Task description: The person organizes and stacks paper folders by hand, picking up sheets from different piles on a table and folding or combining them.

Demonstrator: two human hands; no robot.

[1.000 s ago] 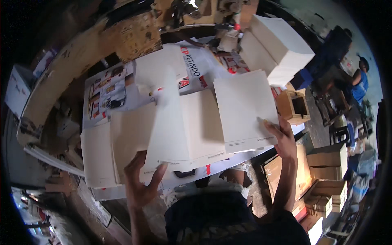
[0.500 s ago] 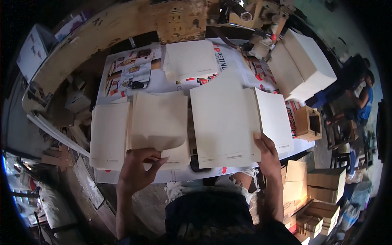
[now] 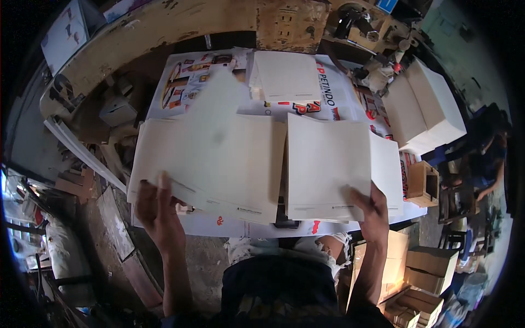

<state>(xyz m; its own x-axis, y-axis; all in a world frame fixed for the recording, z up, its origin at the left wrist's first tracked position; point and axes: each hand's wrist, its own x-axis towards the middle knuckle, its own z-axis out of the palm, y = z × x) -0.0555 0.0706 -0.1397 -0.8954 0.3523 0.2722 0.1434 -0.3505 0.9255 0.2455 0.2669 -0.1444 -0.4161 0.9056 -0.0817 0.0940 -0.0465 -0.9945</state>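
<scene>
At the left, my left hand (image 3: 158, 210) pinches the lower left edge of a pale sheet of paper (image 3: 210, 147), which is blurred by motion and spread over the left stacks. Under it lies a paper stack (image 3: 265, 158), its right part showing. My right hand (image 3: 373, 210) has its thumb on the lower right edge of another paper sheet (image 3: 328, 158), fingers closed around that edge and partly hidden. Beyond this sheet a further white paper stack (image 3: 387, 172) sticks out at the right. All the sheets carry small print along the near edge.
A printed banner covers the table (image 3: 339, 109). More paper (image 3: 287, 74) lies at its far side. Tall blocks of paper (image 3: 432, 106) and a small wooden box (image 3: 423, 183) stand at the right. Cardboard boxes (image 3: 432, 268) sit low on the right; another person (image 3: 492, 158) is at far right.
My left hand has moved left, carrying a sheet across the left stacks. My right hand stays at the right sheet's edge. The whole view has shifted somewhat.
</scene>
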